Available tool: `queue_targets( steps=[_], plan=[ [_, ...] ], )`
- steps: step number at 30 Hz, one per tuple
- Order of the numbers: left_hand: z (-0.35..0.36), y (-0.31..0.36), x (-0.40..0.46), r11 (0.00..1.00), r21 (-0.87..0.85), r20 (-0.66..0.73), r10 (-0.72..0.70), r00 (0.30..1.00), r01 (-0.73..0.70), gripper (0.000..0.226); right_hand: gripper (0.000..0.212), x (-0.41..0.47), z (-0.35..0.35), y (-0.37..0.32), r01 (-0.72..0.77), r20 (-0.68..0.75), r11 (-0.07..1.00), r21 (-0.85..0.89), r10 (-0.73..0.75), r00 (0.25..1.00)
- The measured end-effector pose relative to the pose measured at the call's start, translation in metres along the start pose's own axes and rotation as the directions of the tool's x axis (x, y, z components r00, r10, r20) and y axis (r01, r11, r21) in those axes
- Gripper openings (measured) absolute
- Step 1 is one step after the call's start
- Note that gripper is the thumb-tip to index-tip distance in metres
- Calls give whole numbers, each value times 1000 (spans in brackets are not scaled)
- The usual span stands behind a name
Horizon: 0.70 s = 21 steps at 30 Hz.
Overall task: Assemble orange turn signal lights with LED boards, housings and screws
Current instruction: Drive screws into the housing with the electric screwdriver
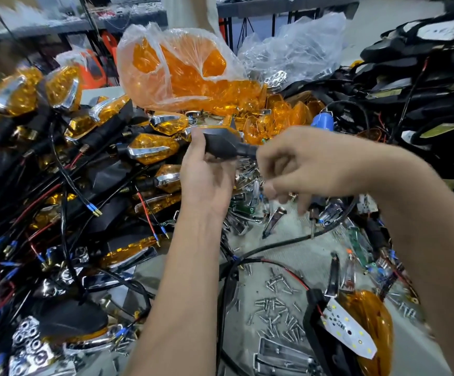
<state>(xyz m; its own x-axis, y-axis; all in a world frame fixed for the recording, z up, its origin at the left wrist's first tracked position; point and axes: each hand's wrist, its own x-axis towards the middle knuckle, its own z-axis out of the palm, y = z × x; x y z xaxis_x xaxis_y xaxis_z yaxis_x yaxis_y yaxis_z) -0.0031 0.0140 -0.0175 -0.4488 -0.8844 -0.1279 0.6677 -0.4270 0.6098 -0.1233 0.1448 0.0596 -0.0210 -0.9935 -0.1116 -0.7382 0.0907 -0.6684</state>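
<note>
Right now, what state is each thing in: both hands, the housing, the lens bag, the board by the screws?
Left hand: grips black housing, lifted above the pile.
Right hand: fingers curled at the housing's stem; hold unclear.
Lens bag: open, full of orange lenses.
LED board: exposed, lying on an orange lens.
Screws: loose, scattered.

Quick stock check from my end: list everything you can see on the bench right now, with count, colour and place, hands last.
finished turn signals: many, orange with chrome and black, piled left
plastic bag of lenses: one, clear with orange lenses, back centre
loose lenses: many, orange, right of the bag
black housings: many, stacked back right
screws: many, silver, scattered front centre
LED board: one, white, front right, lying on an orange lens
chrome trims: many, centre
housing in hand: one, black, centre
left hand: holds the housing
right hand: curled at the housing's stem, contents unclear
</note>
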Motion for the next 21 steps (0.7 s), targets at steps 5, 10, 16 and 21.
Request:
queue_targets(
  steps=[5,10,16,21],
  plan=[
    [-3,-9,-1,983,-176,-50,38,998,-46,59,11,11,-10,-2,320,-167,868,380,-276,947],
    [-4,-10,-4,916,-384,-33,-137,990,114,28,11,31,-3,-2,401,-179,774,489,-361,915],
    [-1,-3,-7,863,-491,106,-78,991,121,22,10,33,-5,4,335,-70,793,509,-350,934],
    [-4,2,-5,851,-507,74,-113,991,135,21,9,22,-18,6,327,-85,659,677,-372,924]
  ],
)
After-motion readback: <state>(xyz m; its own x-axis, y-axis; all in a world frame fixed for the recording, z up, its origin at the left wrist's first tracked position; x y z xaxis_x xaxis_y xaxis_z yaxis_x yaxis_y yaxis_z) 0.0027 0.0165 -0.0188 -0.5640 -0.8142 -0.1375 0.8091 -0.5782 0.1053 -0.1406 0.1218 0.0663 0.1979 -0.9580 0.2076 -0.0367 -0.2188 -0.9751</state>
